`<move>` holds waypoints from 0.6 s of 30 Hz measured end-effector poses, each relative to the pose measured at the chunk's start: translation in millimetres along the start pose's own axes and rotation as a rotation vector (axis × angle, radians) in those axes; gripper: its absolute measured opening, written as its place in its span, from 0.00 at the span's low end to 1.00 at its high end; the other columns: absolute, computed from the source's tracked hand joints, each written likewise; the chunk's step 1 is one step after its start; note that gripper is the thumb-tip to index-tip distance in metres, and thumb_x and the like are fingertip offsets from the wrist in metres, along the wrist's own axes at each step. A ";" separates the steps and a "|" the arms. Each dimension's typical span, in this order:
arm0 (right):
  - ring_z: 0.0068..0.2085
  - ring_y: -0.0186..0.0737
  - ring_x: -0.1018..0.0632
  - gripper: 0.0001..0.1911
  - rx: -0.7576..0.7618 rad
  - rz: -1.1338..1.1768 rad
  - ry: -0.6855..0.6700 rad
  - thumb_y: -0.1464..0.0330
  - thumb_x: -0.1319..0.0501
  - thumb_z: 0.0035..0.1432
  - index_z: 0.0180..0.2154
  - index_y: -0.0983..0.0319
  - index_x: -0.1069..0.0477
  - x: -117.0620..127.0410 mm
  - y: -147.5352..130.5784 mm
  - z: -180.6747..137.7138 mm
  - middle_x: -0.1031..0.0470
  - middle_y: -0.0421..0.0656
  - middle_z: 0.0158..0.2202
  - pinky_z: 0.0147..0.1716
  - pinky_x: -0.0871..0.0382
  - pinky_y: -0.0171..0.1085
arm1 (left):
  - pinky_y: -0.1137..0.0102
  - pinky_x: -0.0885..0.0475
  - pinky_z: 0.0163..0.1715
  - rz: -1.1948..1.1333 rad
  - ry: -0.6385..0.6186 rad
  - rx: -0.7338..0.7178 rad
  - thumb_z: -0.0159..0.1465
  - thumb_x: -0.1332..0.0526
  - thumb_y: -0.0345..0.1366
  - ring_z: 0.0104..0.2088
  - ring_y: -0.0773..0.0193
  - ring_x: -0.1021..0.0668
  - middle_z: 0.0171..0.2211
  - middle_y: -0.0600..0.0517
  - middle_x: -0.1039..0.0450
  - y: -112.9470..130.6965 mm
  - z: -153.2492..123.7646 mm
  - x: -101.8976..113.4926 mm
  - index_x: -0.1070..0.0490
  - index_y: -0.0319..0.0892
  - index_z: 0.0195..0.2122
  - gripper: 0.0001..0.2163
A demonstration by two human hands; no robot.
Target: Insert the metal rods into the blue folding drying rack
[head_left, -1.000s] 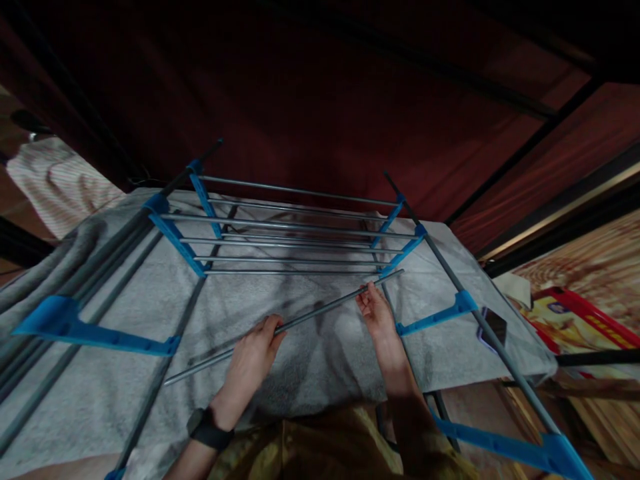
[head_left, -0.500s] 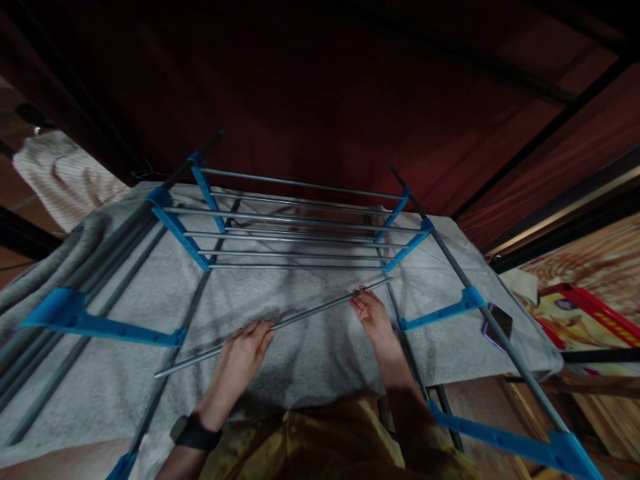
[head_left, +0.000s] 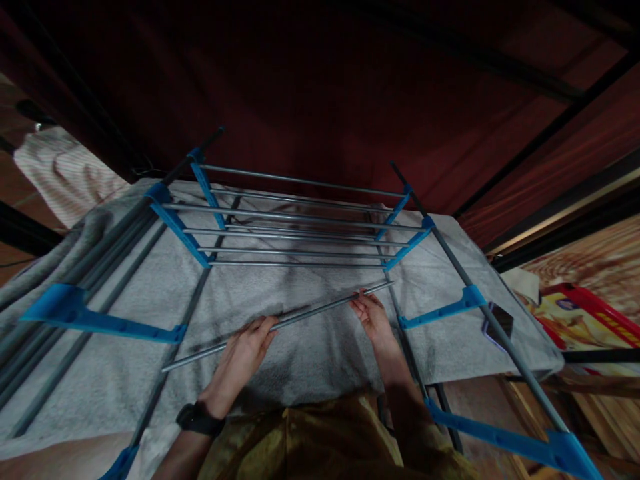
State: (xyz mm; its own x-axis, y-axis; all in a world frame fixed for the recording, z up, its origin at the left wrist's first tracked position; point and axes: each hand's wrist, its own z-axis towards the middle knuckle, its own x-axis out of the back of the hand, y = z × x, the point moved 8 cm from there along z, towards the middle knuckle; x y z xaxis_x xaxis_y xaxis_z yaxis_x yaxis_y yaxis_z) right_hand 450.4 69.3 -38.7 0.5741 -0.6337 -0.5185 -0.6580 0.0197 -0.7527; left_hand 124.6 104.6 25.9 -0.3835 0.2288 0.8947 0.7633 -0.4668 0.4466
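A thin grey metal rod (head_left: pixel 313 311) slants across the space in front of me, its right end higher in view. My left hand (head_left: pixel 251 343) is closed over it left of the middle, palm down. Near the right end, the fingers of my right hand (head_left: pixel 369 312) pinch it. Beyond my hands stands a rack frame of grey tubes and blue plastic brackets, with several crossbars (head_left: pixel 300 217) fitted at its far part. A left blue bracket (head_left: pixel 107 323) and a right blue bracket (head_left: pixel 443 311) flank the rod, with no bar between them.
Loose grey tubes (head_left: pixel 75 353) lie along the left side. A grey blanket (head_left: pixel 310 360) covers the surface beneath the rack. At the right are a phone (head_left: pixel 499 325) and a red and yellow box (head_left: pixel 583 317). A dark red curtain (head_left: pixel 300 93) hangs behind.
The rod's left end has shifted slightly to the right and up in view, with both hands still holding it. The rack stands as before.
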 end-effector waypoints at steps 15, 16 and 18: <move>0.37 0.33 0.18 0.04 -0.030 -0.129 0.189 0.67 0.31 0.54 0.32 0.57 0.25 88.6 -15.6 46.9 0.21 0.38 0.33 0.49 0.19 0.40 | 0.61 0.31 0.54 0.265 -0.057 -0.057 0.71 0.49 0.24 0.47 0.56 0.21 0.47 0.44 0.23 30.5 9.3 7.1 0.26 0.41 0.50 0.15; 0.36 0.34 0.18 0.02 -0.047 -0.147 0.212 0.67 0.33 0.55 0.31 0.56 0.25 94.4 -14.2 50.6 0.21 0.38 0.33 0.51 0.19 0.42 | 0.61 0.31 0.54 0.266 -0.050 -0.049 0.71 0.50 0.24 0.47 0.55 0.22 0.46 0.44 0.23 29.6 9.3 8.9 0.25 0.41 0.49 0.15; 0.37 0.35 0.18 0.03 -0.041 -0.147 0.229 0.68 0.34 0.56 0.29 0.54 0.25 99.7 -13.0 53.9 0.21 0.40 0.34 0.56 0.22 0.46 | 0.60 0.32 0.53 0.244 -0.013 -0.029 0.71 0.50 0.23 0.46 0.55 0.22 0.45 0.43 0.23 26.8 9.3 12.3 0.25 0.40 0.48 0.16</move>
State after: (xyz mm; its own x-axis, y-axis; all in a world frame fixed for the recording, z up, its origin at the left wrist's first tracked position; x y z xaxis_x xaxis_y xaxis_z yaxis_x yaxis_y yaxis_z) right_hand 542.5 47.6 -102.5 0.5430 -0.7857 -0.2963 -0.5978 -0.1139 -0.7935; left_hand 145.2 102.9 48.9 -0.1828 0.1166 0.9762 0.8174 -0.5337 0.2169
